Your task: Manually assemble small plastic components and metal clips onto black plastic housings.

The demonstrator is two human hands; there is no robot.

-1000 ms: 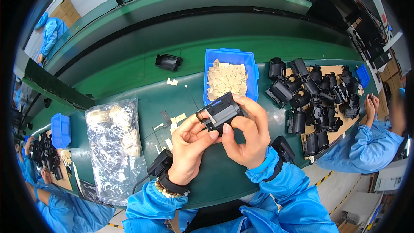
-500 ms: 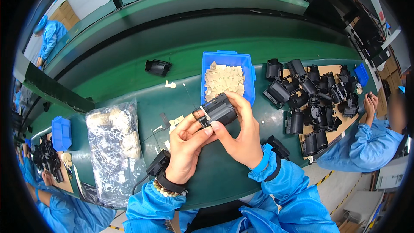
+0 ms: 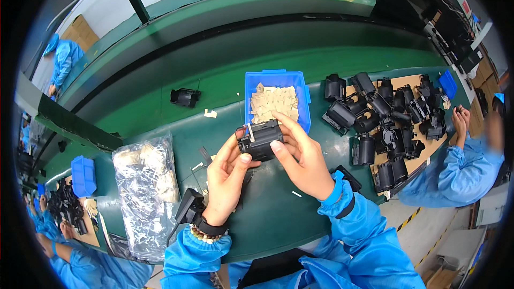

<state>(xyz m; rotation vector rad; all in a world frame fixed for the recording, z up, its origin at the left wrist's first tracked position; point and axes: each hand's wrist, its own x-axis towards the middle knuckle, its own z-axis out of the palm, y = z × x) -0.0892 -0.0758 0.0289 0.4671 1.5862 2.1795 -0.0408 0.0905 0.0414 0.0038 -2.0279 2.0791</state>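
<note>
Between both hands I hold a black plastic housing [image 3: 262,140] with a rounded body, lying sideways above the green table. A pale strip runs along its left end. My left hand [image 3: 227,174] grips that end, thumb at the lower edge and fingers behind. My right hand [image 3: 302,163] holds the other end, its thumb pressed on the front and its forefinger along the top. Just beyond the housing stands a blue bin [image 3: 277,77] filled with small beige pieces [image 3: 273,101]. A few loose bits lie on the table, partly hidden by my left hand.
Many black housings [image 3: 383,107] are heaped on a cardboard sheet [image 3: 415,81] at right, where a co-worker [image 3: 460,168] sits. A clear plastic bag [image 3: 144,192] of beige pieces lies left. Another housing [image 3: 185,97] rests on the ledge beyond. More co-workers and a blue bin [image 3: 83,176] are at far left.
The housing has turned from a slant to nearly level and sits slightly lower and to the left. My right hand has shifted its grip a little. A small white strip now shows on the table.
</note>
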